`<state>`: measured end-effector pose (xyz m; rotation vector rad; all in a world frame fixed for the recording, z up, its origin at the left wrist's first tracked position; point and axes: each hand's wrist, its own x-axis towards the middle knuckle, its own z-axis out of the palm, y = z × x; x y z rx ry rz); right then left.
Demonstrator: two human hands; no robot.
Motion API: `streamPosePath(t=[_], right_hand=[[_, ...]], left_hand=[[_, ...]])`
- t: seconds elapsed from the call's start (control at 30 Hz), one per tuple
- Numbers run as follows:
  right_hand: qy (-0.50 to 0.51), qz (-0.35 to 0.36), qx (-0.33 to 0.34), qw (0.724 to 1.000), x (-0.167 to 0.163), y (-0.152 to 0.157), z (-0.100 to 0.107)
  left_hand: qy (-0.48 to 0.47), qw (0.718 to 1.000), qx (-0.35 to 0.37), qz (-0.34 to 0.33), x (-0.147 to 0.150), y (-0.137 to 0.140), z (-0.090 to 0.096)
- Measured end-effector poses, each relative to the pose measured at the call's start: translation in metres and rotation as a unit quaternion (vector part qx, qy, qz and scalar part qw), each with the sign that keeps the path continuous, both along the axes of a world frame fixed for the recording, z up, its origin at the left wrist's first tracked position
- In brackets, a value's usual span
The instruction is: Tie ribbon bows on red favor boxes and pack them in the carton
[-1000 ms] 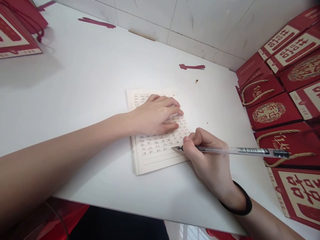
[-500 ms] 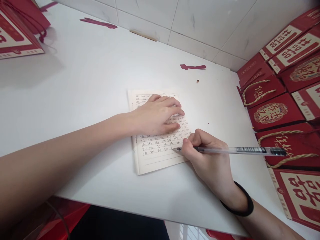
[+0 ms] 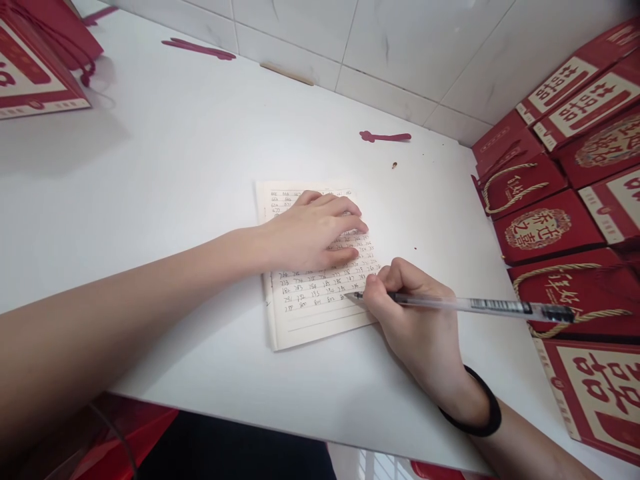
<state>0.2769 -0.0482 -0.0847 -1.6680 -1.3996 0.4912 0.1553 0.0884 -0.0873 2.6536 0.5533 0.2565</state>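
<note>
A lined notebook point(image 3: 310, 328) lies on the white table, its page filled with rows of handwritten numbers down to a row that reads about 800. My left hand point(image 3: 317, 230) rests flat on the page with fingers spread, covering part of the upper rows. In my right hand point(image 3: 417, 320) is a clear gel pen point(image 3: 470, 304) with a black end, pinched near its tip. The pen tip meets the paper at the last written row, and the pen's shaft points right. A black band circles my right wrist.
Red gift boxes point(image 3: 545, 227) with rope handles are stacked along the right side. Another red box point(image 3: 45, 67) stands at far left. Dark red strips point(image 3: 200, 48) and a red knotted cord point(image 3: 385, 137) lie near the tiled wall point(image 3: 300, 40). The table's front edge point(image 3: 225, 422) runs below.
The pen tip has shifted very slightly at the end of the last row, where a numeral now looks more complete. My left hand stays on the page.
</note>
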Motion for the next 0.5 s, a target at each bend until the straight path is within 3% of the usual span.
streamPosePath(t=[0.27, 0.43, 0.5], right_hand=[[0.011, 0.011, 0.0, 1.0, 0.0, -0.001, -0.001], [0.204, -0.049, 0.047, 0.977, 0.006, 0.003, -0.004], [0.232, -0.071, 0.075, 0.967, 0.012, 0.007, -0.005]], left_hand=[[0.012, 1.0, 0.004, -0.002, -0.001, -0.001, 0.002], [0.002, 1.0, 0.014, 0.001, -0.001, -0.001, 0.0], [-0.002, 1.0, 0.022, 0.001, -0.001, -0.002, -0.001]])
